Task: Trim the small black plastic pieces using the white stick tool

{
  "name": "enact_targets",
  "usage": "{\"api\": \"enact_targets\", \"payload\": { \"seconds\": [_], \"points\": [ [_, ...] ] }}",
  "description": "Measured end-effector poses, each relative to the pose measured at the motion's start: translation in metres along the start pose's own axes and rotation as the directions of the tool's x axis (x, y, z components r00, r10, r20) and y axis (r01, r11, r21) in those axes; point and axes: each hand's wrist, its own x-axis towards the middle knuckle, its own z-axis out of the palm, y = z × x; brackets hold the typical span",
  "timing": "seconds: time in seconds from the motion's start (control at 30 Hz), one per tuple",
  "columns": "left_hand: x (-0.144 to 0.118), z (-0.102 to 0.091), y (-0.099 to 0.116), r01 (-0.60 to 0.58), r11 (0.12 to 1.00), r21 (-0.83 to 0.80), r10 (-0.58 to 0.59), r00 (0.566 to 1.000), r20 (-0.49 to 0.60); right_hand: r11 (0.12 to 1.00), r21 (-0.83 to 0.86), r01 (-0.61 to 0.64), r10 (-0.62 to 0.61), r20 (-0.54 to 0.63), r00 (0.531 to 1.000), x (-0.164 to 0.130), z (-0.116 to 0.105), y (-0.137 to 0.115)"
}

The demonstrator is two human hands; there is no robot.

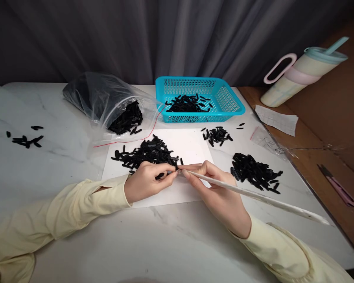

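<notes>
While the left hand (146,181) pinches a small black piece (160,177) between closed fingertips over the white sheet (191,147), the right hand (216,188) grips a long white stick (253,195) like a pen, its tip meeting that piece just past the left thumb. It looks like the poking or threading step; the next move calls for a steady, fine alignment of tip and piece. Just beyond lies the main black pile (147,153), smaller heaps to the right (255,173) and far right (217,135), with a blue basket (233,100) and plastic bag (106,100) at the far side of the counter (165,239).
</notes>
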Motion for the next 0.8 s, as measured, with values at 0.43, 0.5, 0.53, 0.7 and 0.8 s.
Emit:
{"api": "enact_targets", "payload": {
  "seconds": [0.43,0.5,0.53,0.7,0.8],
  "points": [
    [0.008,-0.008,-0.004,0.238,0.964,-0.120,-0.204,0.949,0.241,0.995,-0.059,0.075,-0.079,-0.070,0.994,0.003,-0.005,0.002],
    [0.011,-0.012,-0.006,0.287,0.945,-0.153,-0.218,0.908,0.357,0.996,0.087,-0.019,0.024,-0.059,0.998,0.010,-0.012,-0.001],
    [0.012,-0.014,-0.006,0.302,0.938,-0.170,-0.211,0.887,0.410,0.984,0.152,-0.089,0.092,-0.012,0.996,0.013,-0.016,-0.002],
    [0.017,-0.020,-0.009,0.332,0.911,-0.245,-0.150,0.819,0.554,0.873,0.262,-0.411,0.333,0.294,0.896,0.023,-0.027,-0.007],
    [0.018,-0.022,-0.008,0.351,0.903,-0.248,-0.156,0.805,0.572,0.853,0.287,-0.435,0.338,0.332,0.881,0.023,-0.027,-0.006]
  ]
}}
